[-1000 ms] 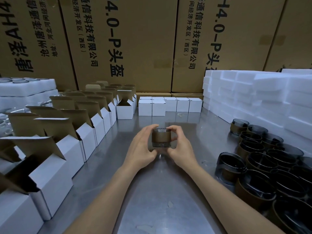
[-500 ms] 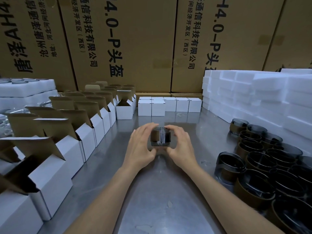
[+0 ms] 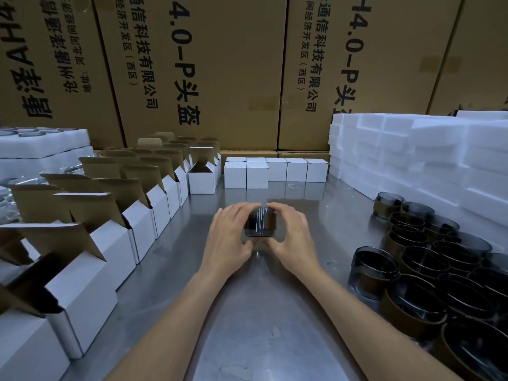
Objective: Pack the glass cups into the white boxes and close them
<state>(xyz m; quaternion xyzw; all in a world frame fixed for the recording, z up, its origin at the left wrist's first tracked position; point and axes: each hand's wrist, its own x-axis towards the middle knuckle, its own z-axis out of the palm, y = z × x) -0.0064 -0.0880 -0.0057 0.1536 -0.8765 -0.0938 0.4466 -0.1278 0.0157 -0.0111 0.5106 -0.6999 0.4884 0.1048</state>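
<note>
Glass cup (image 3: 259,221) turns between both hands above the steel table (image 3: 264,312).
Left hand (image 3: 229,233) and right hand (image 3: 292,235) grip it; its brown band has rotated away, seemingly an inspection before boxing in the open white boxes (image 3: 115,243).

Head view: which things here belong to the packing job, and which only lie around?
Belong to the job:
- glass cup, held by left hand and right hand
- waiting cups
- open white boxes
- closed white boxes

Only around:
- brown cartons
- foam blocks
- metal table
</note>
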